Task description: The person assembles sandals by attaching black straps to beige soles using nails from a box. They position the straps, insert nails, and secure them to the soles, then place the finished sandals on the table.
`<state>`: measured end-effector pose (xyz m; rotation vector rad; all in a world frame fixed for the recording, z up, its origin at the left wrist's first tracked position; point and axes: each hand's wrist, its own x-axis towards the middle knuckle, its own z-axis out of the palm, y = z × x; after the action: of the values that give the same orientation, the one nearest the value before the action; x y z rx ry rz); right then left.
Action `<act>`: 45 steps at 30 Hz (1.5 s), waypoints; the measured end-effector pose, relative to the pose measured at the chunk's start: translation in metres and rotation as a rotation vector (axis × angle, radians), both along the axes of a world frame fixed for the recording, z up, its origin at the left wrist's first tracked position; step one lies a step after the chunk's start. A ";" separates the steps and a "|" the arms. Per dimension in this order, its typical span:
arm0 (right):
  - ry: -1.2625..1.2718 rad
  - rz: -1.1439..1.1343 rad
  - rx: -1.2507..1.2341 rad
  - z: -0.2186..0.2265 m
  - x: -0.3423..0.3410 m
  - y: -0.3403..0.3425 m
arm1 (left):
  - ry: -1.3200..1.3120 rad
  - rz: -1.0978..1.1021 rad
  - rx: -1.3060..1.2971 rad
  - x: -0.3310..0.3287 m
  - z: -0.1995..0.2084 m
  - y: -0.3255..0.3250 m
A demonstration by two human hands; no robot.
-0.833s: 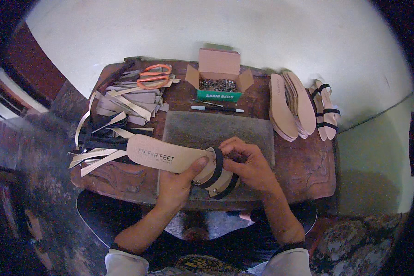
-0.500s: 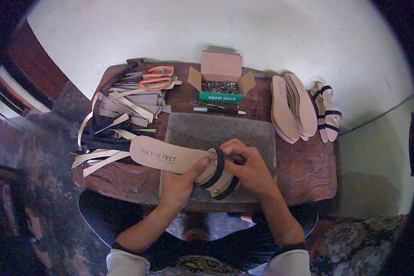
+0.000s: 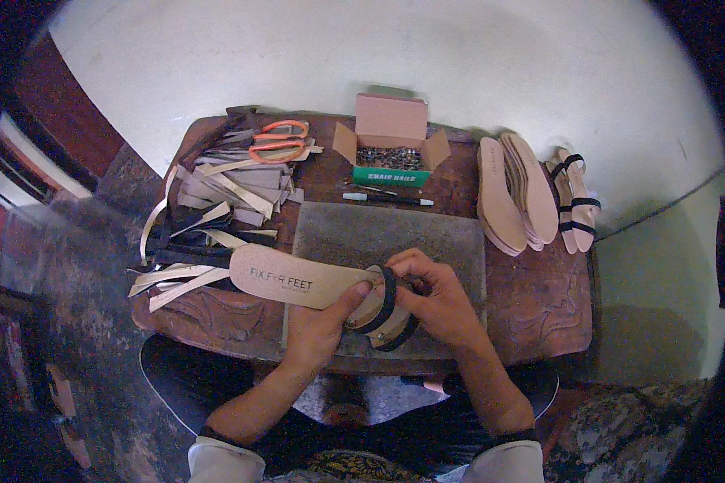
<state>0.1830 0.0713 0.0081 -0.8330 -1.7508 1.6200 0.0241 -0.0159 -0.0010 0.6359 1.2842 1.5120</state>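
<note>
A tan sandal sole (image 3: pixel 278 274), printed on its heel end, is held above the grey slab on the low wooden table. Two black straps cross its toe end; one black strap (image 3: pixel 389 296) loops up beside my fingers. My left hand (image 3: pixel 322 326) is closed around the sole's middle, its thumb pressing on the top face near the straps. At the looped strap, my right hand (image 3: pixel 439 298) is closed, its fingers bent and pinching at the strap; the exact fingertip contact is partly hidden. Small round nail heads show on the sole's near edge below the straps.
Behind the grey slab (image 3: pixel 338 229) lie a pen (image 3: pixel 387 199) and an open box of nails (image 3: pixel 391 177). To the left are orange-handled scissors (image 3: pixel 280 151) and strap strips (image 3: pixel 234 189). On the right sit stacked soles (image 3: pixel 499 193) and strapped sandals (image 3: pixel 576 213).
The whole view has shifted slightly, so things sit a little lower and to the right. Both hands keep nearly the same hold on the sandal.
</note>
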 end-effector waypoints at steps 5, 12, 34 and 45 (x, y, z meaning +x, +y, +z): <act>-0.049 -0.022 0.004 -0.001 -0.001 -0.001 | 0.082 0.010 -0.024 0.001 0.002 -0.001; 0.017 -0.044 0.036 -0.004 -0.003 -0.002 | 0.141 0.050 0.011 0.002 0.004 -0.003; -0.060 -0.089 -0.048 0.001 -0.006 -0.007 | 0.119 -0.004 0.008 -0.003 0.007 -0.004; -0.044 -0.101 -0.007 0.000 -0.008 -0.008 | 0.225 0.025 0.002 -0.001 0.009 -0.003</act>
<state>0.1752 0.0635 0.0078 -0.9522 -1.7055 1.5537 0.0235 -0.0190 0.0080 0.8121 1.4647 1.4942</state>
